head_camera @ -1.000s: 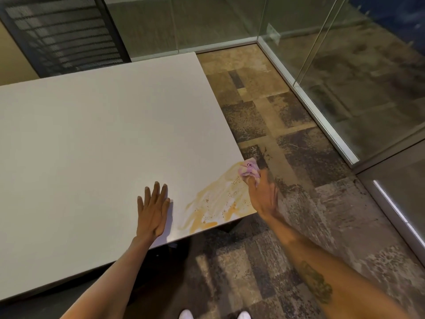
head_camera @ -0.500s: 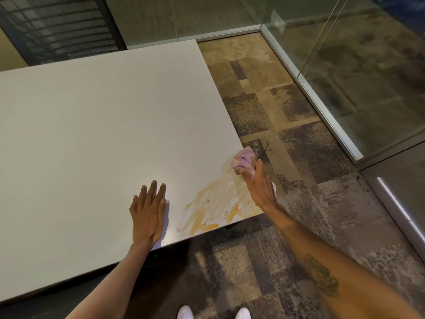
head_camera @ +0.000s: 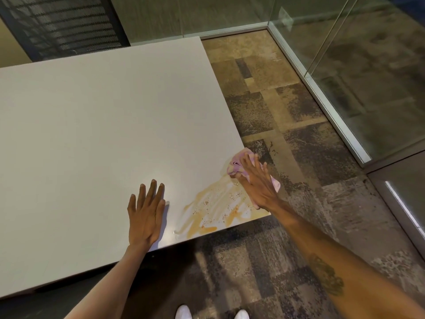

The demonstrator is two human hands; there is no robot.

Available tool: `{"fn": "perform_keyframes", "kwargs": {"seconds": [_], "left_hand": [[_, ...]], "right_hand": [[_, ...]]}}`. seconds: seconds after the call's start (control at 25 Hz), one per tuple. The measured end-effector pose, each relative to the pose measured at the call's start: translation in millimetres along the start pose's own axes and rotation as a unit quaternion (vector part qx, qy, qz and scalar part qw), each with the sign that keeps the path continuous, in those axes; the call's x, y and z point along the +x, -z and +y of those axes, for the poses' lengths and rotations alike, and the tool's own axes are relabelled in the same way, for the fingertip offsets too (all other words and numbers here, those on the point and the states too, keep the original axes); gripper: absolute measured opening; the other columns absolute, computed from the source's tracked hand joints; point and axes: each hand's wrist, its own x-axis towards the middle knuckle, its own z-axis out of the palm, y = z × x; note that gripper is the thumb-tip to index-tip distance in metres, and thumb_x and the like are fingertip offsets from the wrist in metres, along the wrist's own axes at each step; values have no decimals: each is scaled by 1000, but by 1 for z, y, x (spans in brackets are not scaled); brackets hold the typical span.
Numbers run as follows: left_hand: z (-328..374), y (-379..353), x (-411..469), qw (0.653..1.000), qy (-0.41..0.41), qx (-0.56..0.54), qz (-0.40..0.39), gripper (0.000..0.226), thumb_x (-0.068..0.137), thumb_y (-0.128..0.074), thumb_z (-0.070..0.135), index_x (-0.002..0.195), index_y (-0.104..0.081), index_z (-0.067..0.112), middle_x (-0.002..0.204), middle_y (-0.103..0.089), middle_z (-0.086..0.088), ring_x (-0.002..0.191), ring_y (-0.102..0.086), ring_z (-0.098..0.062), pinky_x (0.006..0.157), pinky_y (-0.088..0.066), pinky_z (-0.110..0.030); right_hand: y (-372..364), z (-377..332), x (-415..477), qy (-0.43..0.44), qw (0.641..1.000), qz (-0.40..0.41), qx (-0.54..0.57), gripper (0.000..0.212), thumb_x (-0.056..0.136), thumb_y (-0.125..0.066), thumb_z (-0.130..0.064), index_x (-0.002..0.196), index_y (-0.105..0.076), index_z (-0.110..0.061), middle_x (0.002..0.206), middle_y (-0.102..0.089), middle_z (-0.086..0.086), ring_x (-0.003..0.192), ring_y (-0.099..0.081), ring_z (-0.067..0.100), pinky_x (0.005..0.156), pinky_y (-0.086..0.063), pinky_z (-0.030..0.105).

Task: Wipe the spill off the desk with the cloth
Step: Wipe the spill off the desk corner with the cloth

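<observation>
An orange-brown smeared spill [head_camera: 218,207] covers the near right corner of the white desk [head_camera: 103,125]. A crumpled pink cloth [head_camera: 235,164] lies at the desk's right edge, at the far end of the spill, partly hanging over the edge. My right hand [head_camera: 255,180] presses down on the cloth with fingers spread. My left hand [head_camera: 147,212] rests flat on the desk, fingers apart, just left of the spill and holding nothing.
Patterned brown carpet [head_camera: 287,134] lies to the right of and below the desk. Glass walls with a metal floor rail [head_camera: 322,107] run along the right side. A dark slatted panel [head_camera: 69,24] stands behind the desk. My white shoes [head_camera: 184,313] show at the bottom.
My right hand has slid the cloth farther along the desk's right edge and flattened over it, fingers spreading. My left hand has stayed planted on the desk.
</observation>
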Motion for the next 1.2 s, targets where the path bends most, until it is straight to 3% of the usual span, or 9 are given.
{"fn": "perform_keyframes", "kwargs": {"seconds": [0.12, 0.24, 0.36, 0.52, 0.68, 0.8, 0.92, 1.04, 1.2], "left_hand": [[1, 0, -2, 1000, -6, -5, 2, 58, 106, -23, 41, 161, -8, 31, 170, 3, 9, 158, 4, -21, 126, -8, -50], [0, 0, -1, 999, -8, -32, 7, 55, 107, -17, 41, 161, -7, 33, 169, 3, 12, 158, 5, -19, 126, -7, -49], [2, 1, -1, 998, -7, -56, 14, 54, 107, -13, 41, 160, -6, 35, 169, 3, 14, 157, 5, -18, 126, -4, -48], [0, -1, -3, 999, -15, -30, 29, 53, 108, -14, 40, 159, -2, 38, 169, 2, 15, 157, 4, -17, 125, -3, -45], [-1, -3, -1, 999, -6, -27, 24, 57, 109, -25, 38, 158, 5, 42, 167, 11, 19, 157, 10, -14, 125, 9, -39], [1, 1, -4, 999, -9, -38, 18, 53, 109, -18, 42, 157, 5, 44, 166, 14, 20, 156, 12, -14, 123, 16, -35], [1, 5, -6, 997, -17, -68, 14, 51, 108, -8, 46, 157, 3, 45, 167, 13, 21, 156, 11, -14, 123, 17, -35], [3, 6, -5, 997, -16, -73, 17, 53, 107, -8, 46, 159, -6, 39, 169, 2, 16, 157, 4, -16, 126, 3, -44], [6, 7, -5, 997, -13, -71, 19, 55, 106, -9, 46, 160, -11, 34, 169, -4, 12, 158, 1, -19, 125, 1, -46]], "right_hand": [[2, 3, 12, 0, 1000, -31, -4, 65, 107, -26, -51, 161, 5, -29, 165, 22, -10, 149, 32, 8, 122, 22, 40], [10, -1, 36, 17, 998, -55, -20, 64, 108, -26, -44, 161, 4, -26, 167, 20, -8, 149, 32, 10, 119, 26, 39], [18, -1, 52, 55, 994, -79, -50, 65, 109, -29, -40, 161, 6, -24, 168, 18, -4, 152, 26, 13, 118, 24, 36], [16, 5, 34, 55, 995, -84, -14, 67, 109, -33, -42, 162, 4, -25, 168, 16, -6, 149, 25, 5, 115, 21, 28], [10, 2, 4, 38, 997, -62, 18, 67, 107, -34, -47, 162, 0, -28, 167, 15, -12, 149, 22, 4, 123, 7, 37], [1, 5, -34, 13, 998, -55, 6, 67, 105, -30, -55, 160, 3, -37, 160, 20, -22, 148, 22, 1, 122, -6, 47], [-9, 9, -53, -9, 999, -50, -15, 66, 103, -26, -62, 158, 7, -46, 161, 22, -21, 153, 12, 6, 121, -4, 59], [-10, 12, -44, -13, 999, -32, 14, 66, 102, -31, -62, 158, 1, -46, 167, 19, -15, 155, 3, 9, 120, -5, 61], [-12, 12, -21, 23, 999, -17, 19, 61, 106, -33, -49, 160, -7, -40, 167, 10, -19, 152, 21, 5, 125, 5, 57]]}}
